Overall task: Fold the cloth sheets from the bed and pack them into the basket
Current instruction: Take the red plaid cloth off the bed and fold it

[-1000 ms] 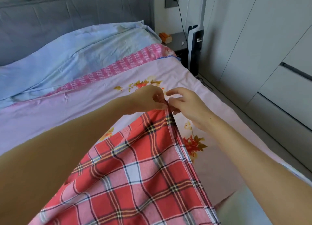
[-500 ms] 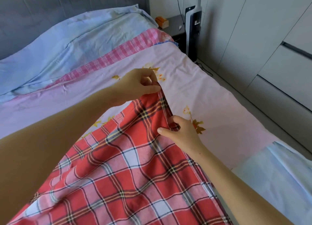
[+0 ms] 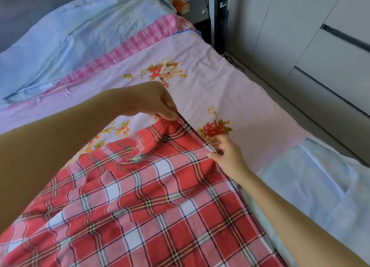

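The left hand (image 3: 158, 102) covers the far corner of the red checked sheet (image 3: 144, 202), so the pinch itself stays out of sight. The fingers of the right hand (image 3: 226, 154) tuck under the sheet's right edge; only the thumb and knuckles show. The sheet runs off the near and left edges. Both forearms are cut off there too. Under it, part of the pink flowered sheet (image 3: 230, 82) is hidden. The small orange box (image 3: 181, 5) on the far bedside table is too blurred to identify. The black appliance (image 3: 218, 16) is cut off at the top.
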Demonstrator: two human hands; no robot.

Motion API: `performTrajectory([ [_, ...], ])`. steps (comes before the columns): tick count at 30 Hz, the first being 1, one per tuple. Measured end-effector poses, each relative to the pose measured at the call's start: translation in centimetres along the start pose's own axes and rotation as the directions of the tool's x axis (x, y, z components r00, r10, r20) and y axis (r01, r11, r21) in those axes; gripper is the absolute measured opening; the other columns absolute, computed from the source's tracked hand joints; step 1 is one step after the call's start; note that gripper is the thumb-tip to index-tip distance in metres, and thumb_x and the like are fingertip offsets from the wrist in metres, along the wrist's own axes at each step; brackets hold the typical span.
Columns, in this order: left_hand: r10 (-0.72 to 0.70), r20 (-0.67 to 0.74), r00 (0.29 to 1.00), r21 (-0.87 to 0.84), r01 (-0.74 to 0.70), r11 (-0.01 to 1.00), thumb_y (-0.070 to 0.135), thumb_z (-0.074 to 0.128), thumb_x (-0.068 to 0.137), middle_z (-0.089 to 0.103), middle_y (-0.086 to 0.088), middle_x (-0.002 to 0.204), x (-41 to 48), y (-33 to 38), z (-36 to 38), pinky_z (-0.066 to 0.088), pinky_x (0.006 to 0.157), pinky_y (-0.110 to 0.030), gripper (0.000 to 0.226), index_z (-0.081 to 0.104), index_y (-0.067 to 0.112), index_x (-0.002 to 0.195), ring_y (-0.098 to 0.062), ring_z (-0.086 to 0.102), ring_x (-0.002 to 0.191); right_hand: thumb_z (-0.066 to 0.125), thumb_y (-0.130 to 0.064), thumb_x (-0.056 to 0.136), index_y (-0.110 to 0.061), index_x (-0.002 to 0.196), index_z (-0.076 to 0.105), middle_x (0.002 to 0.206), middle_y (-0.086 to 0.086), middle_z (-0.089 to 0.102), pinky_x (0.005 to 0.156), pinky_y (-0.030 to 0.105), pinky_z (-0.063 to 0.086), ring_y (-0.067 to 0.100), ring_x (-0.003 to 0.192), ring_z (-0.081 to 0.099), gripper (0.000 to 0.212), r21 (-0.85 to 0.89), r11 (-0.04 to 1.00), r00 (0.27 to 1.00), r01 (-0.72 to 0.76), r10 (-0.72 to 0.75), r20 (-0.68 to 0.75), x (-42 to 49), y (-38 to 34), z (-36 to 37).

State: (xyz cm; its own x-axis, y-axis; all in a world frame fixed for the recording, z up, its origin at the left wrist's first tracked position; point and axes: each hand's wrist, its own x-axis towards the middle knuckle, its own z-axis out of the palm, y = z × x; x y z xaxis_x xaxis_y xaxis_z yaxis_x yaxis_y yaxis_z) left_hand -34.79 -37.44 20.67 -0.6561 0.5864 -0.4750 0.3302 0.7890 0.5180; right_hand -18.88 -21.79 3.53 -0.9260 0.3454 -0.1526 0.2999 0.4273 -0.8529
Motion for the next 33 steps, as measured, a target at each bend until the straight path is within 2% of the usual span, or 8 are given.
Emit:
performTrajectory([
  [5,-0.007,0.216,0.976,-0.04,0.016,0.999,0.015,0.072,0.081,0.057,0.01,0.057,-4.1,3.4,5.8,0.043,0.048,-0.01,0.008,0.065,0.019,0.079,-0.01,0.051,0.059,0.069,-0.008,0.082,-0.009,0.106,0.066,0.091,-0.004,0.068,0.071,0.018,0.037,0.012,0.083,0.057,0.024,-0.174,0.984,0.986,-0.04,0.066,0.151,-6.3,3.2,-1.1],
  [11,-0.038,0.409,0.912,0.013,0.035,0.999,0.017,0.073,0.081,0.065,-0.004,0.073,-8.3,8.6,15.6,0.052,0.064,-0.022,0.011,0.065,0.009,0.083,-0.013,0.068,0.058,0.071,-0.008,0.079,-0.015,0.093,0.066,0.086,-0.003,0.065,0.074,0.018,0.038,0.013,0.083,0.061,0.016,-0.192,0.952,0.967,-0.24,0.251,0.035,-16.7,9.9,-4.5],
  [16,-0.019,0.485,0.875,-0.101,0.078,0.992,0.01,0.073,0.08,0.062,-0.007,0.073,-12.6,13.0,25.2,0.051,0.053,-0.017,0.019,0.065,0.001,0.094,-0.009,0.064,0.046,0.07,-0.009,0.08,-0.018,0.082,0.065,0.082,-0.004,0.066,0.073,0.021,0.04,0.013,0.08,0.063,0.011,-0.169,0.879,0.893,-0.446,0.45,-0.015,-27.8,16.4,-8.1],
  [21,0.026,0.484,0.875,-0.276,0.124,0.953,0.011,0.073,0.08,0.06,0.002,0.046,-16.0,17.3,34.4,0.045,0.04,-0.013,0.023,0.056,0.009,0.064,-0.009,0.065,0.048,0.068,-0.012,0.08,-0.018,0.084,0.067,0.092,0.001,0.07,0.081,0.03,0.046,0.021,0.091,0.065,0.008,-0.136,0.725,0.738,-0.675,0.66,-0.141,-37.6,22.8,-9.6],
  [24,0.072,0.466,0.882,-0.268,0.063,0.961,0.014,0.073,0.078,0.067,-0.011,0.064,-17.9,17.8,40.9,0.057,0.058,-0.026,0.018,0.061,0.006,0.068,-0.022,0.07,0.061,0.068,-0.014,0.08,-0.013,0.093,0.066,0.098,0.007,0.07,0.085,0.036,0.046,0.028,0.099,0.063,0.013,-0.045,0.62,0.612,-0.784,0.757,-0.229,-42.1,26.3,-9.1],
  [26,0.114,0.42,0.9,-0.16,-0.05,0.986,0.017,0.069,0.078,0.067,-0.019,0.072,-18.5,16.6,44.8,0.054,0.061,-0.03,0.021,0.062,-0.003,0.074,-0.029,0.069,0.071,0.071,-0.024,0.081,-0.012,0.111,0.062,0.111,0.006,0.066,0.089,0.037,0.046,0.027,0.106,0.06,0.033,0.079,0.544,0.519,-0.835,0.828,-0.209,-43.8,28.0,-8.3],
  [29,0.106,0.357,0.928,-0.037,-0.099,0.994,0.021,0.067,0.078,0.063,-0.011,0.076,-17.6,14.1,50.6,0.046,0.063,-0.027,0.02,0.062,0.001,0.079,-0.026,0.063,0.077,0.073,-0.03,0.082,-0.013,0.133,0.048,0.132,0.002,0.052,0.102,0.039,0.041,0.023,0.123,0.05,0.06,0.341,0.485,0.473,-0.805,0.872,-0.123,-45.3,31.5,-7.0],
  [33,-0.033,0.373,0.927,-0.229,0.127,0.965,0.016,0.072,0.077,0.061,-0.002,0.072,-17.0,11.0,55.1,0.058,0.071,-0.041,0.019,0.055,0.013,0.071,-0.026,0.068,0.069,0.067,-0.014,0.087,-0.015,0.106,0.057,0.103,-0.006,0.061,0.087,0.029,0.036,0.008,0.091,0.057,0.022,0.584,0.407,0.507,-0.702,0.862,0.009,-45.6,34.0,-5.7],
])
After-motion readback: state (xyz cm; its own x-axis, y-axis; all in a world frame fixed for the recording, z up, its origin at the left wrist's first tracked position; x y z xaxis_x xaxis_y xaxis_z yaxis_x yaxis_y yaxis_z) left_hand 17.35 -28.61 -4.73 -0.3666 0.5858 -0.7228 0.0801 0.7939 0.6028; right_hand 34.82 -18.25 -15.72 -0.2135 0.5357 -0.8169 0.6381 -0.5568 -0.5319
